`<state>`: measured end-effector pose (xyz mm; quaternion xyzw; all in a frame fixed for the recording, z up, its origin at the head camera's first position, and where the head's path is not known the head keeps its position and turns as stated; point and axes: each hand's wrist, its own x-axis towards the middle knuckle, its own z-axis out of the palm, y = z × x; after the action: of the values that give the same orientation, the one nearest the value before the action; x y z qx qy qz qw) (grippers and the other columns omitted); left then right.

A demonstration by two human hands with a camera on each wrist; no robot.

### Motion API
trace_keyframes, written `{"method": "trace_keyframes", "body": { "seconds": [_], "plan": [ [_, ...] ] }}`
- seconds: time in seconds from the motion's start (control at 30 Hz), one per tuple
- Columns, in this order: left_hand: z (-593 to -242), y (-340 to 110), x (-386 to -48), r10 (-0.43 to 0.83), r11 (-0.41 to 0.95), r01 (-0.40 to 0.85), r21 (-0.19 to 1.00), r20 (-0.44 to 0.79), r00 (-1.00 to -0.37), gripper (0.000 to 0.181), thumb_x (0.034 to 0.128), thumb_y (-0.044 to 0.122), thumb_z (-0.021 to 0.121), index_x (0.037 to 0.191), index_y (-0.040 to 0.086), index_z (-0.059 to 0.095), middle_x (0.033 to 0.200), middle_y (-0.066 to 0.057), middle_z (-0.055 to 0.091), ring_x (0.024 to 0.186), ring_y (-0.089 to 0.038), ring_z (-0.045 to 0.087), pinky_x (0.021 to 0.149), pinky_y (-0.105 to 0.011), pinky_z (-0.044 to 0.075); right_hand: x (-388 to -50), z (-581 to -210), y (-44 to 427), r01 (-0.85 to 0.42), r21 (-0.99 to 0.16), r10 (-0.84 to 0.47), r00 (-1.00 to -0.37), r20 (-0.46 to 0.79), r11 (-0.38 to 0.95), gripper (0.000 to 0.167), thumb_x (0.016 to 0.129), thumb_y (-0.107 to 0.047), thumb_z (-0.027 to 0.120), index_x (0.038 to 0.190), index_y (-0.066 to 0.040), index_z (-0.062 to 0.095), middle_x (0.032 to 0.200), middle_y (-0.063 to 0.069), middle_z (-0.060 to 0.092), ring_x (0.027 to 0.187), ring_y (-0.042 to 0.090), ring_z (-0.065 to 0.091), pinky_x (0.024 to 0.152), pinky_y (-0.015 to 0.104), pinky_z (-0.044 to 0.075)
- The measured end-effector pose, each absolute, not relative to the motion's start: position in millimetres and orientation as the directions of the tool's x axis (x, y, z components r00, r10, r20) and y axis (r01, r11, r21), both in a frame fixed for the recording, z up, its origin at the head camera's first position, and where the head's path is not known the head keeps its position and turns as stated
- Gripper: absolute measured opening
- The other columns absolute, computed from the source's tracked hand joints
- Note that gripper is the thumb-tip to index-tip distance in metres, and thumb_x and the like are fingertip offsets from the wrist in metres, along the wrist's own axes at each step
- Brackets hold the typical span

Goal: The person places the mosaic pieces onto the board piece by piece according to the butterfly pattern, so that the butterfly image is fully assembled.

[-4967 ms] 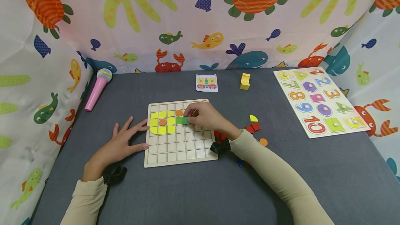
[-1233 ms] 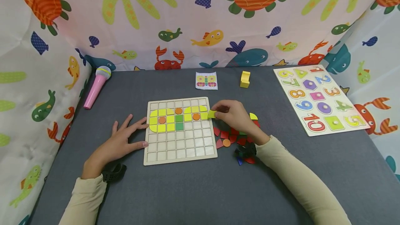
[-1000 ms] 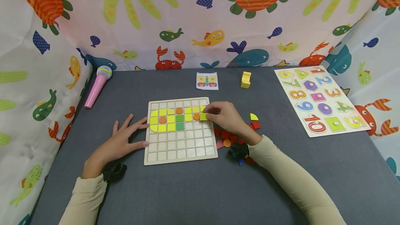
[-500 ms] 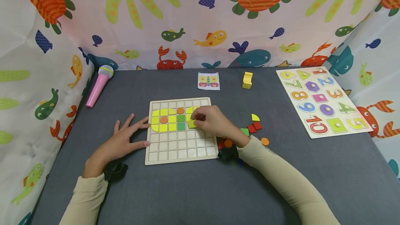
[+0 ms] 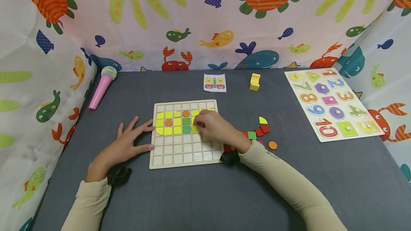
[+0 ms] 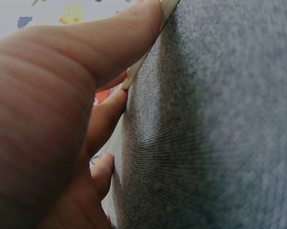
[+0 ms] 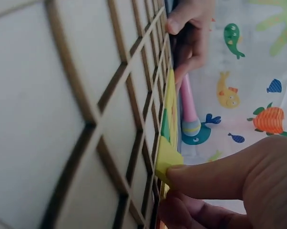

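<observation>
A wooden grid board [image 5: 187,166] lies on the grey table, its upper rows partly filled with yellow, orange and green tiles. With thumb and index finger my right hand [image 5: 212,127] pinches a yellow tile [image 7: 166,157], which stands tilted at a cell just right of the lower green tile [image 5: 186,129]. That hand covers part of the board's right side. My left hand [image 5: 128,143] is spread at the board's left edge, thumb and fingertips touching it. In the left wrist view, the thumb [image 6: 119,40] rests against the board's rim.
Right of the board lie loose red tiles [image 5: 264,129], a green tile [image 5: 252,135], an orange disc [image 5: 272,145] and a yellow quarter-round [image 5: 263,120]. Behind are a butterfly pattern card [image 5: 214,82] and a yellow block [image 5: 254,82]. A pink microphone [image 5: 102,89] and number puzzle [image 5: 334,104] flank them.
Since the earliest frame, green, yellow and orange tiles have been set on the board's right half. Lately my right hand has carried a yellow tile leftward from the right edge. The left hand stays put.
</observation>
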<state>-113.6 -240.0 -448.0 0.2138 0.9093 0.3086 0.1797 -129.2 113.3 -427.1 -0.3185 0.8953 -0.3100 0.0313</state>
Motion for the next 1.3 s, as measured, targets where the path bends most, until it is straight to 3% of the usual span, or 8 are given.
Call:
{"method": "trace_keyframes", "body": {
  "seconds": [0.13,0.37,0.67,0.97,1.3],
  "plan": [
    [-448,-239,-115,0.504,0.715,0.285,0.638,-0.189,-0.843,0.078,0.0982,0.05,0.077,0.161,0.014,0.049,0.176,-0.008,0.028,0.162,-0.046,-0.005,0.117,-0.072,-0.02,-128,-427,114,-0.572,-0.538,-0.6,-0.786,0.146,0.619,0.014,0.097,0.004,0.071,0.102,-0.004,0.081,0.094,0.004,0.067,0.082,0.016,0.058,0.072,0.027,0.051],
    [-447,-238,-115,0.502,0.719,0.286,0.634,-0.189,-0.844,0.079,0.098,0.05,0.078,0.162,0.014,0.048,0.175,-0.008,0.028,0.162,-0.046,-0.005,0.117,-0.072,-0.02,-129,-427,118,-0.581,-0.543,-0.633,-0.766,0.113,0.607,0.015,0.097,0.002,0.07,0.108,0.0,0.08,0.102,0.007,0.073,0.089,0.018,0.064,0.081,0.028,0.055],
    [-447,-239,-114,0.498,0.723,0.274,0.634,-0.203,-0.843,0.081,0.0976,0.05,0.078,0.163,0.014,0.047,0.176,-0.008,0.028,0.162,-0.045,-0.006,0.117,-0.071,-0.021,-120,-423,157,-0.37,-0.78,-0.537,-0.842,0.051,0.506,0.018,0.1,-0.005,0.075,0.117,-0.001,0.078,0.104,0.001,0.076,0.09,0.015,0.067,0.083,0.033,0.058],
    [-448,-241,-113,0.493,0.727,0.273,0.631,-0.202,-0.846,0.081,0.0974,0.051,0.078,0.163,0.014,0.048,0.176,-0.008,0.027,0.162,-0.045,-0.006,0.117,-0.071,-0.021,-97,-416,211,-0.236,-0.833,-0.455,-0.89,-0.022,0.501,0.027,0.101,-0.011,0.075,0.126,-0.002,0.076,0.117,0.008,0.076,0.103,0.021,0.071,0.094,0.044,0.059],
    [-448,-242,-113,0.495,0.726,0.272,0.632,-0.204,-0.845,0.082,0.0975,0.05,0.078,0.163,0.013,0.046,0.175,-0.01,0.028,0.162,-0.046,-0.007,0.117,-0.071,-0.021,-62,-414,256,-0.214,-0.838,-0.443,-0.896,-0.036,0.502,0.026,0.099,-0.007,0.077,0.125,-0.003,0.076,0.117,0.007,0.076,0.099,0.02,0.071,0.086,0.032,0.059]
  ]
}}
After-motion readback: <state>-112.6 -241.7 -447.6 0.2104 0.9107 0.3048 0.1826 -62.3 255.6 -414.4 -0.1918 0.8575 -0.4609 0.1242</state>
